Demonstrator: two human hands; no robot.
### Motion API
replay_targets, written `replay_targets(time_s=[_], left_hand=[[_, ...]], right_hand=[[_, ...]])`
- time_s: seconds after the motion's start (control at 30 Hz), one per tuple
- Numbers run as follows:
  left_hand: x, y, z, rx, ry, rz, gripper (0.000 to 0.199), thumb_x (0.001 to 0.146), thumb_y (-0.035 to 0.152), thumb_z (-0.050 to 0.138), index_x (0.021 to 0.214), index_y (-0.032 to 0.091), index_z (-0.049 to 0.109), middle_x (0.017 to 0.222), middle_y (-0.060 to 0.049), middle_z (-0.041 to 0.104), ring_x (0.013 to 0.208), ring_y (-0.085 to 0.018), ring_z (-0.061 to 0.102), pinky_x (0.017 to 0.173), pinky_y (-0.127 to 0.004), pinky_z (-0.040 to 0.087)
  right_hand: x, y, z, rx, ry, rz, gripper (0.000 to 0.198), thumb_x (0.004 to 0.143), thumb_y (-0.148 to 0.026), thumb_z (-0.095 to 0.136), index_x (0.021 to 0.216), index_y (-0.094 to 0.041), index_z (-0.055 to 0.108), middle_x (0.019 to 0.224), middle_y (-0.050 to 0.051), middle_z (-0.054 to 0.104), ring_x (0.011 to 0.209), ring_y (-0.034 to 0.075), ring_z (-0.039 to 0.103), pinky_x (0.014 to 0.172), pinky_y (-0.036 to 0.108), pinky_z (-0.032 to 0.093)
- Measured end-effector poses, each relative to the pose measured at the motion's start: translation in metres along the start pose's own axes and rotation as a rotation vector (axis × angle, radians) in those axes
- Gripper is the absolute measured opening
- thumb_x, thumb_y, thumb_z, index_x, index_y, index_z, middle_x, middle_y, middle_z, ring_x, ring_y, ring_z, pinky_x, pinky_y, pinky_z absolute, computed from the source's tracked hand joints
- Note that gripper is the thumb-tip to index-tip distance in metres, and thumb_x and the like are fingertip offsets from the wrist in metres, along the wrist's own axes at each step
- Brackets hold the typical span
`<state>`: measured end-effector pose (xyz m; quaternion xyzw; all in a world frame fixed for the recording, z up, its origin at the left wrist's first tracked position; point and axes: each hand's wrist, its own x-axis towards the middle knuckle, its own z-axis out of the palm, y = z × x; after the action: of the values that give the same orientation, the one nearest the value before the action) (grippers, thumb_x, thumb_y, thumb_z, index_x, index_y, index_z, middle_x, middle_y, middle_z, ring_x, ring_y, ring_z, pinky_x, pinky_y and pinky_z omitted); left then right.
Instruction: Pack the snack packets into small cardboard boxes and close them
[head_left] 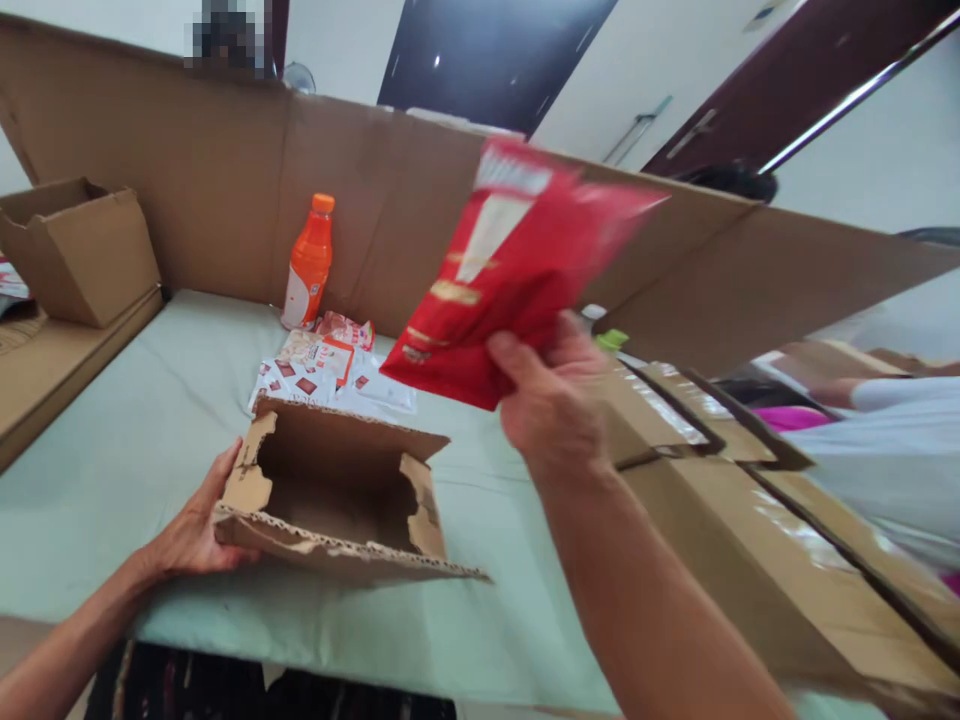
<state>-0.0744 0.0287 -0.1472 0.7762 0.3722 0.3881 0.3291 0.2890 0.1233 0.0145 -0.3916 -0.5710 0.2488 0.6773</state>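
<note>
My right hand (551, 395) grips a red plastic packet (517, 290) by its lower right part and holds it up in the air, slightly smeared by motion. Below and to the left of it stands an open cardboard box (360, 560) with ragged torn edges; the part of its inside that shows looks bare. My left hand (199, 525) holds the box at its left side, thumb near the rim and fingers under the edge. Just behind the box lie several small packets (330, 380), white and red. An orange drink bottle (309, 262) stands upright at the back.
Cardboard walls (225, 190) close off the back of the pale green table cover (82, 490). Another open box (90, 250) sits on a cardboard ledge at left. Large taped cartons (735, 550) line the right side, and a person's white sleeve (904, 392) shows beyond them.
</note>
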Motion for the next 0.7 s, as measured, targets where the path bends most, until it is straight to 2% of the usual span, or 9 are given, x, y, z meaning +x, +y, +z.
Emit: replay_targets(time_s=[0.07, 0.17, 0.23, 0.33, 0.47, 0.57, 0.7], left_hand=[[0.001, 0.000, -0.001, -0.011, -0.012, -0.007, 0.120, 0.082, 0.068, 0.077, 0.168, 0.034, 0.001, 0.173, -0.014, 0.023, 0.152, -0.045, 0.038, 0.123, -0.061, 0.039], [0.002, 0.000, -0.001, -0.008, -0.015, -0.009, 0.121, 0.082, 0.066, 0.079, 0.168, 0.033, 0.000, 0.173, -0.015, 0.022, 0.153, -0.046, 0.036, 0.123, -0.062, 0.038], [0.002, 0.000, -0.001, -0.001, -0.015, -0.012, 0.121, 0.081, 0.065, 0.079, 0.168, 0.033, 0.001, 0.173, -0.015, 0.023, 0.153, -0.046, 0.036, 0.123, -0.061, 0.038], [0.000, 0.001, -0.001, 0.003, -0.023, -0.025, 0.124, 0.080, 0.063, 0.081, 0.168, 0.029, 0.001, 0.171, -0.017, 0.027, 0.149, -0.045, 0.042, 0.122, -0.058, 0.041], [0.000, 0.003, -0.001, 0.010, -0.043, -0.055, 0.122, 0.084, 0.060, 0.077, 0.167, 0.027, -0.006, 0.169, -0.019, 0.029, 0.145, -0.046, 0.046, 0.119, -0.059, 0.044], [0.000, 0.005, 0.000, 0.021, -0.059, -0.064, 0.122, 0.084, 0.058, 0.075, 0.166, 0.028, -0.010, 0.168, -0.018, 0.029, 0.144, -0.047, 0.047, 0.118, -0.061, 0.044], [-0.002, 0.005, 0.001, 0.074, -0.088, -0.081, 0.123, 0.082, 0.060, 0.074, 0.165, 0.029, -0.011, 0.170, -0.019, 0.023, 0.144, -0.044, 0.045, 0.115, -0.060, 0.046]], right_hand=[[-0.017, -0.034, -0.002, 0.050, -0.042, -0.129, 0.025, 0.078, -0.032, 0.084, 0.095, -0.028, 0.067, 0.093, -0.004, 0.071, 0.088, 0.015, 0.067, 0.081, 0.029, 0.056], [-0.044, -0.064, 0.001, -0.076, -0.305, -0.135, 0.015, 0.083, -0.021, 0.079, 0.093, -0.027, 0.069, 0.083, -0.005, 0.070, 0.073, 0.012, 0.064, 0.067, 0.023, 0.053], [-0.058, -0.069, 0.002, -0.257, -0.556, -0.129, 0.009, 0.086, -0.017, 0.070, 0.090, -0.025, 0.068, 0.079, -0.004, 0.069, 0.068, 0.012, 0.061, 0.062, 0.023, 0.049], [-0.064, -0.066, 0.008, -0.580, -0.920, -0.114, 0.013, 0.086, -0.010, 0.059, 0.087, -0.020, 0.067, 0.081, 0.000, 0.070, 0.068, 0.013, 0.059, 0.064, 0.025, 0.045], [-0.053, -0.069, 0.027, -0.908, -1.257, -0.055, 0.018, 0.079, -0.002, 0.056, 0.079, -0.019, 0.062, 0.084, 0.003, 0.071, 0.074, 0.014, 0.058, 0.068, 0.026, 0.039], [-0.042, -0.079, 0.032, -0.977, -1.359, -0.052, 0.019, 0.077, -0.001, 0.056, 0.075, -0.019, 0.060, 0.083, 0.003, 0.071, 0.073, 0.014, 0.058, 0.066, 0.026, 0.036], [-0.034, -0.089, 0.014, -0.878, -1.236, -0.071, 0.013, 0.083, -0.008, 0.057, 0.084, -0.020, 0.063, 0.081, 0.001, 0.070, 0.068, 0.013, 0.057, 0.064, 0.024, 0.037]])
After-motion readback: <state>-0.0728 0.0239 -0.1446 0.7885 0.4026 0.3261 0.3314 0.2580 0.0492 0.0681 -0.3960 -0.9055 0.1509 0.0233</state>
